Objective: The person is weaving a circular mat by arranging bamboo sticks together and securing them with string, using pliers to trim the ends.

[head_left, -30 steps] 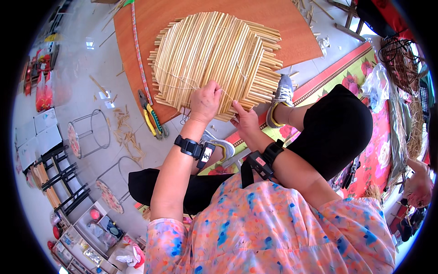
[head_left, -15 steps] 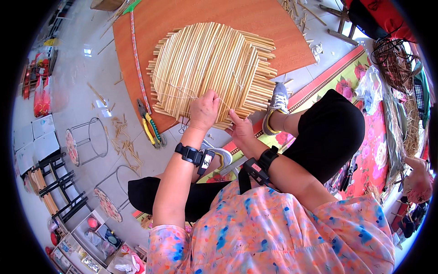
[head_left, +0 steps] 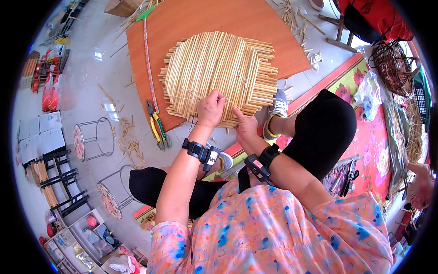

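A round mat of straw-coloured stalks (head_left: 212, 64) lies in two crossed layers, the lower ends jutting out past the upper disc. Thin pale string (head_left: 182, 88) runs across its near left part. My left hand (head_left: 211, 109) is over the near edge, its fingers pinched on the string. Beside it, my right hand (head_left: 246, 127) grips the mat's near right edge, thumb on top and the other fingers hidden below. Pliers with yellow and green handles (head_left: 158, 125) lie left of the mat, partly over the board's edge.
The mat rests on an orange-brown board (head_left: 237, 16). A long patterned stick with a green end (head_left: 148, 59) lies on the board's left. Stalk offcuts (head_left: 131, 141) litter the floor by two round stools (head_left: 79, 142). A flowered floor covering (head_left: 365, 150) spreads at right.
The whole view has shifted slightly, so the mat and board appear farther right and lower. My left fingers are a little closer to my right thumb; both hands keep hold.
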The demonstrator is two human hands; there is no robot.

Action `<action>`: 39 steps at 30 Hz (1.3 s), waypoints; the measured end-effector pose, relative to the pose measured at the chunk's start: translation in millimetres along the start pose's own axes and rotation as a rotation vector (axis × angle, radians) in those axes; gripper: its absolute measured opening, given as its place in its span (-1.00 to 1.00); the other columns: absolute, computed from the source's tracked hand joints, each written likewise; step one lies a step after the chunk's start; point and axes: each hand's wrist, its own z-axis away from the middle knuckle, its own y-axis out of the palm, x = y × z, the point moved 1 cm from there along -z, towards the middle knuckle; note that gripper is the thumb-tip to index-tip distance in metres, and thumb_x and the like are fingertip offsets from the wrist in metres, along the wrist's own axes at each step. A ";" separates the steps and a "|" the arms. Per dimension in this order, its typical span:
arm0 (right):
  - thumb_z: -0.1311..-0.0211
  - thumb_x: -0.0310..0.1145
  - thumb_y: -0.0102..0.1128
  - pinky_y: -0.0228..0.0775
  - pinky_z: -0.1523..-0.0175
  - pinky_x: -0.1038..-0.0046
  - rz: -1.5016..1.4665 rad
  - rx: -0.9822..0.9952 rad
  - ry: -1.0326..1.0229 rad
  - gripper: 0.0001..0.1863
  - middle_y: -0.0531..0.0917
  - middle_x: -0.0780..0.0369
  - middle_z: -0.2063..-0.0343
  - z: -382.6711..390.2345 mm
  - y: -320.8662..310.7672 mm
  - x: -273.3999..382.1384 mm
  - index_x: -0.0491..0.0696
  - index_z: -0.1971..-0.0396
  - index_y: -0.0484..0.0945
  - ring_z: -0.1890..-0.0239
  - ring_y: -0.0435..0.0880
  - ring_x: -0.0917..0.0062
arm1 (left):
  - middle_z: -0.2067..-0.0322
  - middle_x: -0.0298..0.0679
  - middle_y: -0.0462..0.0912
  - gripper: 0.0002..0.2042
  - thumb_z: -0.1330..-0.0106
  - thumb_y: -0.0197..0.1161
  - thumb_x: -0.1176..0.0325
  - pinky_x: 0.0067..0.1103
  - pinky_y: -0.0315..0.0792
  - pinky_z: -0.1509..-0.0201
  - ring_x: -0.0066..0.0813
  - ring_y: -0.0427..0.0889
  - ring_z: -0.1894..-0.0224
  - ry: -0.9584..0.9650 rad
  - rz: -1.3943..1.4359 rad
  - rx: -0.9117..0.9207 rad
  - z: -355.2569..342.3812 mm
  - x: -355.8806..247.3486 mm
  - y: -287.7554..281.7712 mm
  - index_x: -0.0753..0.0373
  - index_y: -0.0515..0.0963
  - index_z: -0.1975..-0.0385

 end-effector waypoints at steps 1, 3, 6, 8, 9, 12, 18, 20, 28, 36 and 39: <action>0.03 -0.37 0.55 0.24 0.59 0.49 -0.012 -0.004 -0.013 -0.59 0.65 0.32 0.41 2.3 2.5 3.8 -0.07 0.18 0.56 0.57 0.53 0.63 | 0.59 -0.16 0.64 -0.86 -0.26 0.24 0.31 -0.38 0.48 0.42 -0.22 0.66 0.51 -0.022 0.015 -0.002 -1.1 0.0 1.3 0.23 0.50 0.41; 0.03 -0.37 0.55 0.23 0.59 0.50 -0.037 -0.014 -0.040 -0.60 0.65 0.31 0.41 6.6 6.8 12.0 -0.08 0.19 0.56 0.57 0.53 0.62 | 0.58 -0.17 0.65 -0.86 -0.26 0.24 0.31 -0.40 0.48 0.42 -0.27 0.66 0.53 -0.002 0.020 -0.016 -4.3 -1.2 4.3 0.23 0.51 0.41; 0.02 -0.41 0.53 0.38 0.44 0.45 0.032 -0.004 -0.028 -0.60 0.67 0.26 0.34 0.7 -0.1 15.1 -0.13 0.17 0.56 0.44 0.60 0.57 | 0.55 -0.11 0.64 -0.86 -0.24 0.25 0.30 -0.27 0.49 0.35 -0.10 0.65 0.45 -0.015 0.013 0.000 -10.1 -12.8 2.6 0.22 0.52 0.43; 0.00 -0.40 0.51 0.32 0.51 0.46 0.081 0.023 -0.054 -0.64 0.66 0.29 0.39 1.6 -1.0 14.5 -0.09 0.20 0.57 0.50 0.58 0.57 | 0.53 -0.07 0.64 -0.86 -0.22 0.26 0.29 -0.20 0.49 0.32 0.00 0.64 0.41 -0.029 -0.020 0.005 -9.4 -13.8 1.3 0.21 0.53 0.44; -0.02 -0.39 0.50 0.28 0.55 0.46 0.104 0.036 -0.068 -0.67 0.66 0.30 0.41 0.7 -0.5 14.7 -0.07 0.22 0.57 0.53 0.58 0.56 | 0.52 -0.06 0.64 -0.86 -0.22 0.26 0.29 -0.20 0.49 0.31 0.00 0.64 0.40 -0.024 -0.045 0.003 -12.0 -14.5 0.8 0.21 0.53 0.44; 0.01 -0.50 0.48 0.49 0.13 0.40 0.115 -0.052 -0.033 -0.54 0.68 0.18 0.22 5.2 4.4 16.0 -0.24 0.07 0.55 0.26 0.65 0.47 | 0.53 -0.07 0.64 -0.86 -0.22 0.27 0.28 -0.20 0.50 0.31 0.00 0.64 0.41 0.023 -0.105 0.014 -13.6 -10.7 2.0 0.21 0.55 0.44; 0.03 -0.40 0.53 0.25 0.58 0.48 0.079 -0.053 -0.119 -0.65 0.65 0.28 0.44 -4.3 -2.2 8.0 -0.11 0.24 0.58 0.59 0.54 0.58 | 0.58 -0.07 0.62 -0.87 -0.22 0.29 0.27 -0.25 0.50 0.37 -0.04 0.64 0.45 0.103 -0.155 0.093 -16.2 -22.0 -18.9 0.17 0.59 0.43; 0.04 -0.48 0.52 0.42 0.31 0.42 0.077 -0.064 -0.053 -0.61 0.68 0.20 0.31 -5.0 -5.1 9.0 -0.20 0.18 0.58 0.38 0.63 0.51 | 0.55 -0.11 0.62 -0.89 -0.23 0.28 0.29 -0.28 0.49 0.38 -0.06 0.63 0.43 0.112 -0.157 0.136 -13.1 -36.4 -34.6 0.17 0.59 0.43; 0.05 -0.45 0.54 0.51 0.26 0.45 0.074 -0.040 0.014 -0.59 0.70 0.18 0.28 -17.6 -17.7 -0.3 -0.24 0.19 0.60 0.34 0.67 0.52 | 0.47 -0.15 0.61 -0.91 -0.23 0.27 0.32 -0.31 0.47 0.34 -0.11 0.62 0.37 0.322 -0.371 0.303 -6.1 -68.1 -52.1 0.17 0.59 0.40; 0.05 -0.42 0.55 0.50 0.26 0.47 0.072 0.013 0.021 -0.59 0.70 0.20 0.31 -7.8 -15.4 7.6 -0.24 0.19 0.61 0.35 0.66 0.54 | 0.64 -0.11 0.57 -0.89 -0.23 0.25 0.28 -0.23 0.47 0.44 -0.03 0.61 0.51 0.406 -0.584 0.479 -14.8 -61.5 -33.7 0.12 0.55 0.47; 0.05 -0.42 0.54 0.50 0.27 0.48 0.069 0.004 -0.004 -0.59 0.70 0.19 0.31 -10.0 -15.8 3.9 -0.25 0.19 0.61 0.36 0.66 0.55 | 0.63 -0.11 0.57 -0.89 -0.22 0.26 0.27 -0.23 0.47 0.45 -0.03 0.60 0.50 0.409 -0.616 0.486 -18.6 -63.6 -33.6 0.11 0.56 0.48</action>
